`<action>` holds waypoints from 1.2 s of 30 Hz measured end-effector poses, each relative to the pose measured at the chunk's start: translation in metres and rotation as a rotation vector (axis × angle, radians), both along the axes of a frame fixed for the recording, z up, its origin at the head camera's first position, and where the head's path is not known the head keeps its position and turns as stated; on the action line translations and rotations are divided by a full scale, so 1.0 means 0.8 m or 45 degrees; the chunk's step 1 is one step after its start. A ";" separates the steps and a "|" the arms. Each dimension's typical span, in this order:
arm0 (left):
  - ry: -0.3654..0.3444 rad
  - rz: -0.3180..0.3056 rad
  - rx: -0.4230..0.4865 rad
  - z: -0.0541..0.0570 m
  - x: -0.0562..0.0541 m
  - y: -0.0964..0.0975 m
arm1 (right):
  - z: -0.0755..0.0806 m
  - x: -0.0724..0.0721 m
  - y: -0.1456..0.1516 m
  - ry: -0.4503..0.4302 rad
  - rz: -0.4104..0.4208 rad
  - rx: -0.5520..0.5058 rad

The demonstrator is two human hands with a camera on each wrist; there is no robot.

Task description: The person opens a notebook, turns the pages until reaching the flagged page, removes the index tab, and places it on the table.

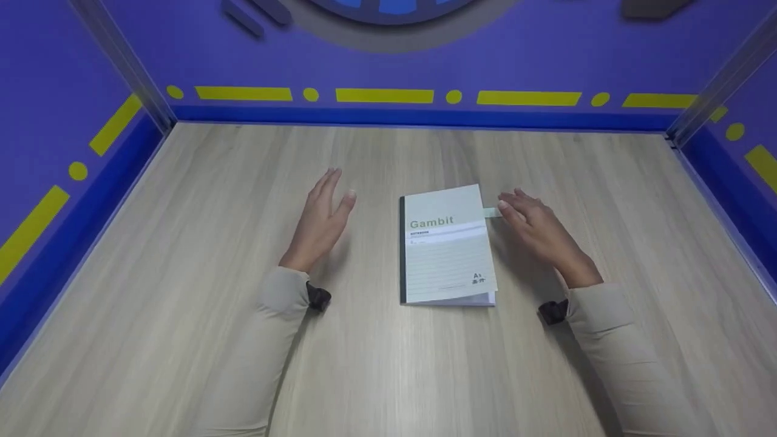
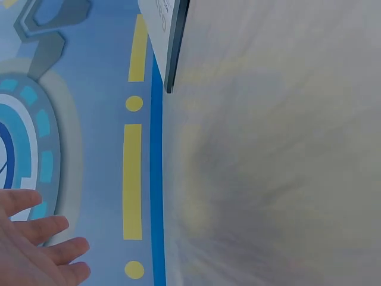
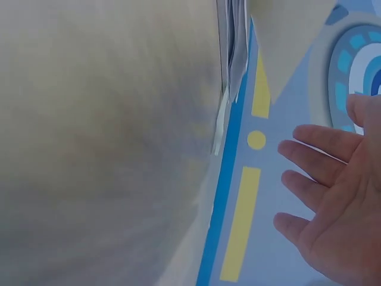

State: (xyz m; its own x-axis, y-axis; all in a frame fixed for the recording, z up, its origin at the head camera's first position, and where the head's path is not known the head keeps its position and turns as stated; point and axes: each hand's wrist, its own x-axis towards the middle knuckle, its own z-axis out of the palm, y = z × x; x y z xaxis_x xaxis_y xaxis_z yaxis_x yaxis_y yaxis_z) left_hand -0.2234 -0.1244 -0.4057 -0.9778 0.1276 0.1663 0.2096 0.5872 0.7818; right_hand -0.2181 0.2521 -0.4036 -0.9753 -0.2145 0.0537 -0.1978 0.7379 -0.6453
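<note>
A pale notebook with "Gambit" on its cover and a dark spine lies on the table, its cover lifted a little at the right. From its right edge sticks a light green paper strip, like a bookmark. My left hand hovers left of the notebook with extended fingers, holding nothing. On the other side, my right hand is held above the table near the strip's end; in the right wrist view its fingers are spread apart from the strip. The notebook's spine corner shows in the left wrist view.
The wood-grain table is bounded by a blue back wall with yellow dashes and by blue side walls. Dark bands sit on both wrists over beige sleeves.
</note>
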 end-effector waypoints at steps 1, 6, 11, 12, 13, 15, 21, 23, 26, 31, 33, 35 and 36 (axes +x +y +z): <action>-0.005 -0.004 0.006 -0.001 0.000 0.001 | -0.001 0.000 -0.001 -0.010 0.006 0.000; -0.011 -0.026 0.008 -0.003 0.000 0.004 | -0.003 -0.001 -0.009 -0.057 0.049 0.007; 0.009 -0.058 -0.012 -0.003 -0.001 0.006 | -0.004 0.000 -0.015 -0.079 0.089 -0.007; 0.009 -0.063 -0.016 -0.003 -0.001 0.007 | -0.004 0.000 -0.016 -0.079 0.094 -0.011; 0.006 -0.070 -0.021 -0.003 -0.001 0.008 | -0.004 0.000 -0.017 -0.078 0.099 -0.015; -0.002 -0.081 -0.023 -0.002 -0.001 0.009 | -0.004 0.001 -0.018 -0.081 0.104 -0.030; -0.033 -0.083 -0.038 0.000 -0.001 0.013 | -0.001 0.001 -0.020 -0.098 0.102 -0.066; -0.031 -0.083 -0.053 0.001 -0.001 0.014 | 0.001 0.002 -0.022 -0.099 0.109 -0.073; -0.013 -0.092 -0.080 0.003 -0.001 0.016 | 0.004 0.004 -0.024 -0.106 0.124 -0.076; 0.038 -0.133 -0.125 0.009 -0.001 0.021 | 0.008 0.005 -0.031 -0.115 0.154 -0.099; 0.057 -0.151 -0.141 0.012 -0.002 0.024 | 0.009 0.005 -0.034 -0.107 0.173 -0.115; 0.069 -0.169 -0.158 0.015 -0.001 0.027 | 0.010 0.005 -0.037 -0.098 0.197 -0.132; 0.074 -0.179 -0.163 0.017 -0.001 0.028 | 0.010 0.005 -0.039 -0.094 0.209 -0.135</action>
